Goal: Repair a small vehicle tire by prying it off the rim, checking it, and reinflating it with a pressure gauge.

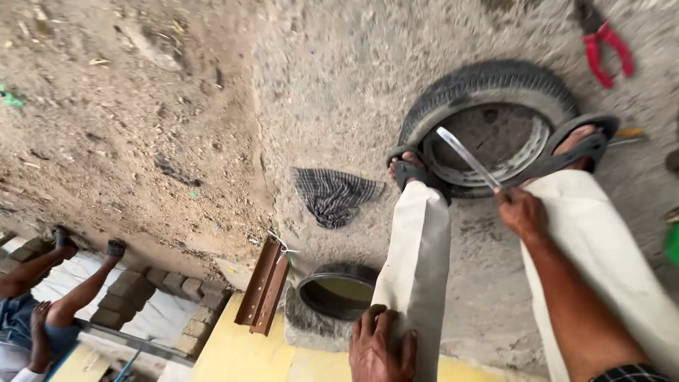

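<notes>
- Gripping a flat metal tyre lever (467, 157) in my right hand (521, 212), I see its tip at the rim of the tyre (488, 81), right of centre.
- My left hand (382, 346) rests flat, fingers spread, on my trouser leg (417, 247) at the bottom.
- Both sandalled feet (414, 172) press the tyre; red pliers (605, 46) lie at the upper right.

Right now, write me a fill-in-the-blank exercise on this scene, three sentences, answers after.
1. The right hand holds a flat metal ____ pushed in at the rim of the tyre.
2. Both sandalled feet stand on the ____.
3. The left hand rests on the person's own ____, while the striped cloth lies on the ground.

Missing words: lever; tyre; leg
</notes>
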